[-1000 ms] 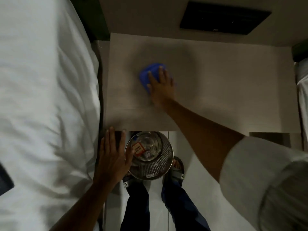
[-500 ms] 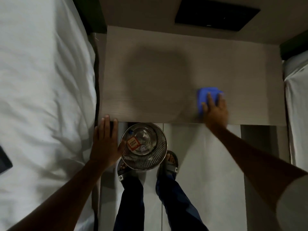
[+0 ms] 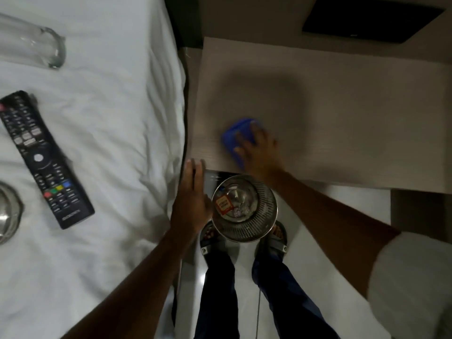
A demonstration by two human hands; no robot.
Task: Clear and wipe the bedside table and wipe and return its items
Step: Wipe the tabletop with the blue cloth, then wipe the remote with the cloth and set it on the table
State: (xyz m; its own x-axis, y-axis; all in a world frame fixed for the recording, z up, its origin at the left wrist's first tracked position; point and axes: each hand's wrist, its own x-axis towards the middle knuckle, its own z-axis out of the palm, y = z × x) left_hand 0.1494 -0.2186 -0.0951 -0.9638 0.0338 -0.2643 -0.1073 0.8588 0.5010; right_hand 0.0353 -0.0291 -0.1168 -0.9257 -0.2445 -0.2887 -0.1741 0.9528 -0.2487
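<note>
The light wood bedside table (image 3: 342, 113) has nothing on it except a blue cloth (image 3: 233, 138) near its front left corner. My right hand (image 3: 259, 152) lies flat on the cloth, fingers spread over it and pressing it to the tabletop. My left hand (image 3: 192, 204) rests with fingers together on the table's front left corner, beside the bed. On the white bed lie a black remote control (image 3: 42, 160), a clear glass (image 3: 34, 46) on its side, and part of another glass item (image 3: 7, 214) at the left edge.
A perforated metal waste bin (image 3: 244, 209) with wrappers inside stands on the floor in front of the table, between my sandalled feet. The white bed (image 3: 110, 118) fills the left. A dark panel (image 3: 367, 18) sits on the wall behind the table.
My right hand swept the blue cloth from the table's left to its right front edge, then back to the front left. The view turned left, showing the items on the bed.
</note>
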